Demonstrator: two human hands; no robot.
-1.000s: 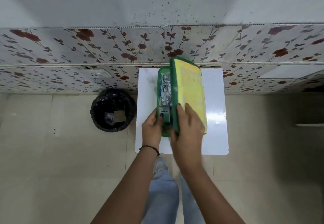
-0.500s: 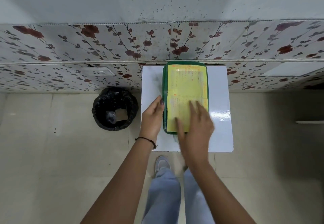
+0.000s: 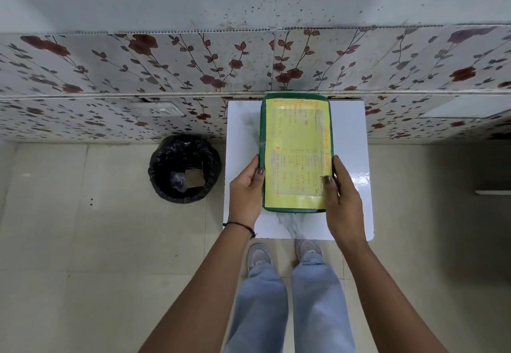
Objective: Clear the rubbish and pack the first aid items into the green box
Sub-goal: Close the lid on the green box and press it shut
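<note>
With the lid down, the green box (image 3: 296,156) sits on the white table (image 3: 351,142), lengthwise toward the wall. Left hand (image 3: 246,189) and right hand (image 3: 343,189) clamp its near sides, thumbs on the yellow label. Contents hidden. Closing step, judged near done; next likely calls for pressing the lid seated. Bin (image 3: 184,168) beside table holds a brown scrap and clear wrapper.

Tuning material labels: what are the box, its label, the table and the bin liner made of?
Box: likely green plastic, rounded moulded rim.
Label: yellow paper under glossy film or tape, by its sheen.
Table: glossy white, marble-look veins; laminate or stone, unclear.
Bin liner: thin black plastic, crinkled, shiny.
</note>
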